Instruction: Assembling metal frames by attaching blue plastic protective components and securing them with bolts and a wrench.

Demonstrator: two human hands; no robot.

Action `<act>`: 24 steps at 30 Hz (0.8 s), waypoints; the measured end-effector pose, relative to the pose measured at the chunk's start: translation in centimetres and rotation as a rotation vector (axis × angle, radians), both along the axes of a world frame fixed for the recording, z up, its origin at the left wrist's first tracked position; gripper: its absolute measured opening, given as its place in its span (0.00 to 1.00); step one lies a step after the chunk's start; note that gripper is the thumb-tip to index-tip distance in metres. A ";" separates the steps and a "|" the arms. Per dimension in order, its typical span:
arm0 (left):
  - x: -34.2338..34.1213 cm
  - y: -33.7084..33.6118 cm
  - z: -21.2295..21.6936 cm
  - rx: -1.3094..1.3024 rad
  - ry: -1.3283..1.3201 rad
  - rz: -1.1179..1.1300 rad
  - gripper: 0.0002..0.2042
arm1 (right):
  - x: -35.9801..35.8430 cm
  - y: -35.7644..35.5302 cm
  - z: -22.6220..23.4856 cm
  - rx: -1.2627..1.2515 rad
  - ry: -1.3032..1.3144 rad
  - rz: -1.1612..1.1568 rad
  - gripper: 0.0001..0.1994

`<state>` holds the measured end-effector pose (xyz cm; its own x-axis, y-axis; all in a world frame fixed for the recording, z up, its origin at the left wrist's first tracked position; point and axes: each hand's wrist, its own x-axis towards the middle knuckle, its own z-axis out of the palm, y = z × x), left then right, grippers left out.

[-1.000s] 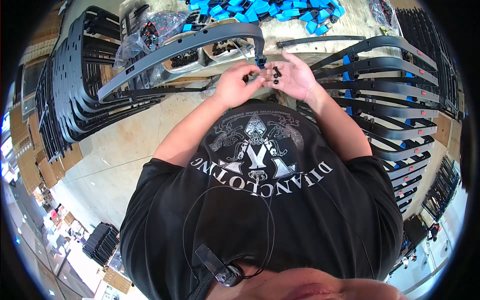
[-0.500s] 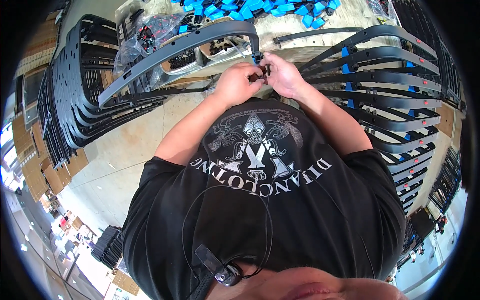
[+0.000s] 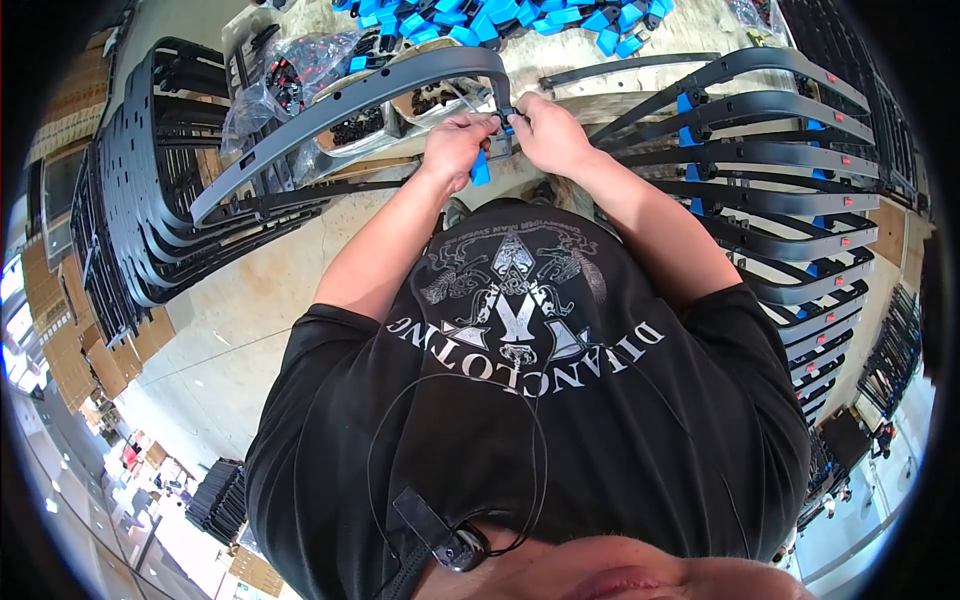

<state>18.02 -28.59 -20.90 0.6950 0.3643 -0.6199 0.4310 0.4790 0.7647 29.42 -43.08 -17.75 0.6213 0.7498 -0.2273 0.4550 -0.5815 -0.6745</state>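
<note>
Two hands meet at the frame's end

A wooden tabletop [image 3: 690, 35] fills the top of the view; one curved frame [image 3: 430, 68] arches along its near edge, its end between the hands. A second ago the right hand [image 3: 548, 135] lay open, small dark parts on its palm; now its thumb and fingers close about that end, and no loose part shows. Work seems to have shifted from parts to frame. The left hand [image 3: 460, 148] curls nearly closed there, a blue piece [image 3: 480, 170] beneath; whether gripped, I cannot tell. White lettering reads clearly across the black shirt [image 3: 600, 440]; red tags [image 3: 847, 161] on the right-hand frames [image 3: 780, 151] are too small to read.
</note>
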 end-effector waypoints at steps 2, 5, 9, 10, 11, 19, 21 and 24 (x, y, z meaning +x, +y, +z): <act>-0.1 0.5 -0.4 -0.031 -0.038 -0.038 0.05 | 0.1 0.1 -0.2 0.005 -0.018 0.027 0.13; 0.1 0.8 0.1 0.057 -0.042 -0.148 0.07 | 0.2 0.0 -0.2 0.003 -0.032 0.039 0.13; 0.6 1.8 0.5 0.370 -0.028 -0.336 0.10 | 0.3 0.0 0.3 -0.026 -0.035 0.059 0.13; 0.6 2.1 0.5 0.397 -0.029 -0.396 0.12 | 0.4 0.0 0.3 -0.013 -0.035 0.066 0.13; 0.7 2.3 0.5 0.424 -0.030 -0.456 0.13 | 0.4 0.0 0.3 -0.001 -0.035 0.073 0.13; 0.9 1.6 -0.3 0.058 0.013 -0.335 0.17 | 0.5 0.0 -0.6 0.031 -0.049 0.076 0.13; 1.0 1.4 0.0 -0.022 0.028 -0.307 0.17 | 0.6 -0.1 -0.9 0.048 -0.061 0.076 0.13; 1.0 1.2 0.6 -0.043 0.017 -0.271 0.16 | 0.6 -0.2 -0.6 0.052 -0.052 0.079 0.13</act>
<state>19.04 -27.38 -20.30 0.7530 0.1397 -0.6430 0.5601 0.3768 0.7377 30.03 -43.26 -18.33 0.5701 0.8067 -0.1559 0.5330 -0.5076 -0.6769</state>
